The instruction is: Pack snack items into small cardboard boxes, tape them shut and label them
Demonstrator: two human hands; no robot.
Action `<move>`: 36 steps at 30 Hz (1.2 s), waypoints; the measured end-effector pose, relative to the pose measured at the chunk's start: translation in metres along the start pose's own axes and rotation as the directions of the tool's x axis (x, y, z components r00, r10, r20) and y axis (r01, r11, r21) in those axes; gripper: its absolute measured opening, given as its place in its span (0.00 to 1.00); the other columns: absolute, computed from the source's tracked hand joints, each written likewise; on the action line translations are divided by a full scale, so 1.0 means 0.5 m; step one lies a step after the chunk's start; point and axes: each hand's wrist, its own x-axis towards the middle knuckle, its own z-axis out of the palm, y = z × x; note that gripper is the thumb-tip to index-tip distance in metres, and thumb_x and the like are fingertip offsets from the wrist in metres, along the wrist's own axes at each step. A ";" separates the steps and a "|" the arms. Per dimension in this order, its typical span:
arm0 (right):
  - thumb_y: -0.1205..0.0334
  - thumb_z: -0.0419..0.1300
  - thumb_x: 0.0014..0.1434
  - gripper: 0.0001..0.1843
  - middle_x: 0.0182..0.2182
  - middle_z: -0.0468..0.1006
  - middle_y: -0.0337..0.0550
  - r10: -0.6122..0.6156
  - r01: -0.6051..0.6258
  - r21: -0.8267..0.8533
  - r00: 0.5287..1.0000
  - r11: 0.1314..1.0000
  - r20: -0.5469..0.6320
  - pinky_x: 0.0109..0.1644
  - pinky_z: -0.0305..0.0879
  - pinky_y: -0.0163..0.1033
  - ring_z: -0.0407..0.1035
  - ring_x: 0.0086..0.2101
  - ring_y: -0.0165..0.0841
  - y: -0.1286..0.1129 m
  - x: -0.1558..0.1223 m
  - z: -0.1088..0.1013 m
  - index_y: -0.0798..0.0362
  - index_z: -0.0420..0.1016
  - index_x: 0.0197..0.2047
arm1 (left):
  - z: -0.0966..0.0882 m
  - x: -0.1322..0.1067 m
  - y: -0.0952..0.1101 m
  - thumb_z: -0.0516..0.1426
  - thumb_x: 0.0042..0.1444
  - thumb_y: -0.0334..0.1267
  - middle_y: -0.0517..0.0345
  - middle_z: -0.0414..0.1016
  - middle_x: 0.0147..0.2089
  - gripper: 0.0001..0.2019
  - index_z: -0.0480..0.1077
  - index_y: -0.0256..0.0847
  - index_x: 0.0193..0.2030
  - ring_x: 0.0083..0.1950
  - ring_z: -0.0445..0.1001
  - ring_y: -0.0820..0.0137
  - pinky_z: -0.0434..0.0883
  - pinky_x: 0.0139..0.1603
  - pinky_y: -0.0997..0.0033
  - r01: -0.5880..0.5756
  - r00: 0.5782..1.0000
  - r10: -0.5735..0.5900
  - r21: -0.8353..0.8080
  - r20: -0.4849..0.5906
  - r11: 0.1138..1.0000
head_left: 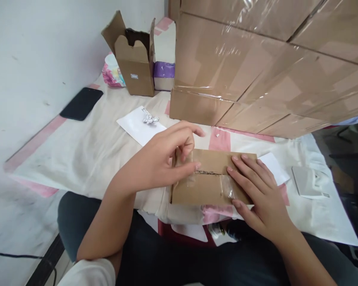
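A small flat cardboard box [209, 186] lies near the front edge of the cloth-covered table [86, 155], its seam covered with clear tape. My left hand [164, 159] hovers over the box's left end with fingers bent, thumb and fingertips touching the tape by the seam. My right hand [256, 190] lies flat on the box's right end, fingers spread, pressing it down.
A big stack of wrapped cardboard cartons [256, 67] fills the back right. An open small box [135, 59] stands at the back, a black phone [81, 103] lies left. A white sheet with small metal parts [141, 124] and white cards [308, 180] lie nearby.
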 end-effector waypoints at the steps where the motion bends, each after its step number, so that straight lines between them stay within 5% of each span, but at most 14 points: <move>1: 0.53 0.55 0.69 0.32 0.72 0.63 0.55 -0.001 0.001 0.005 1.000 1.000 -0.009 0.73 0.47 0.64 0.53 0.71 0.53 0.000 -0.002 0.000 0.52 0.60 0.73 | -0.002 -0.001 0.002 0.62 0.59 0.33 0.52 0.74 0.49 0.15 0.56 0.44 0.32 0.63 0.71 0.58 0.68 0.36 0.70 -0.030 0.999 0.030 0.022 -0.028 0.999; 7: 0.52 0.55 0.69 0.34 0.72 0.63 0.54 -0.002 0.003 0.031 0.999 1.000 -0.038 0.73 0.48 0.66 0.55 0.71 0.56 0.004 -0.014 0.000 0.51 0.59 0.75 | -0.015 -0.015 0.018 0.60 0.57 0.28 0.50 0.63 0.65 0.12 0.60 0.44 0.38 0.54 0.72 0.63 0.72 0.51 0.58 -0.003 0.995 0.030 0.260 -0.100 0.966; 11: 0.51 0.55 0.69 0.34 0.71 0.64 0.55 0.000 0.002 0.039 0.999 0.999 -0.052 0.73 0.49 0.67 0.55 0.70 0.56 0.005 -0.017 0.002 0.51 0.59 0.75 | -0.016 -0.022 0.020 0.59 0.58 0.29 0.51 0.72 0.59 0.12 0.58 0.46 0.38 0.56 0.73 0.60 0.72 0.44 0.59 0.033 0.995 -0.020 0.136 -0.100 0.990; 16: 0.50 0.56 0.69 0.34 0.71 0.64 0.55 0.005 -0.002 0.053 0.998 0.999 -0.055 0.73 0.48 0.68 0.55 0.70 0.57 0.006 -0.017 0.003 0.51 0.59 0.75 | -0.013 -0.018 0.020 0.60 0.56 0.28 0.54 0.82 0.51 0.15 0.54 0.46 0.33 0.45 0.78 0.64 0.73 0.43 0.58 0.048 0.999 -0.047 -0.092 0.021 0.995; 22: 0.52 0.56 0.69 0.34 0.71 0.64 0.53 0.013 -0.008 0.075 0.998 0.997 -0.063 0.73 0.48 0.68 0.56 0.70 0.57 0.009 -0.020 0.003 0.50 0.58 0.75 | -0.016 -0.020 0.012 0.57 0.55 0.23 0.65 0.81 0.36 0.17 0.52 0.45 0.32 0.33 0.81 0.70 0.71 0.38 0.63 0.065 0.993 -0.037 -0.263 0.112 0.963; 31: 0.51 0.55 0.70 0.35 0.71 0.65 0.51 0.036 -0.028 0.085 0.995 0.996 -0.090 0.73 0.50 0.68 0.57 0.69 0.57 0.014 -0.021 0.009 0.48 0.57 0.76 | -0.021 -0.025 0.028 0.59 0.60 0.26 0.62 0.84 0.37 0.16 0.56 0.48 0.43 0.35 0.80 0.69 0.74 0.36 0.65 0.251 0.938 -0.175 -0.238 0.298 0.938; 36: 0.51 0.55 0.70 0.35 0.70 0.66 0.51 0.050 -0.042 0.084 0.994 0.996 -0.097 0.73 0.50 0.68 0.58 0.69 0.57 0.012 -0.019 0.007 0.46 0.56 0.76 | -0.008 -0.020 0.036 0.62 0.63 0.33 0.69 0.82 0.35 0.20 0.56 0.52 0.53 0.36 0.80 0.71 0.74 0.41 0.68 0.270 0.950 -0.240 -0.140 0.202 0.952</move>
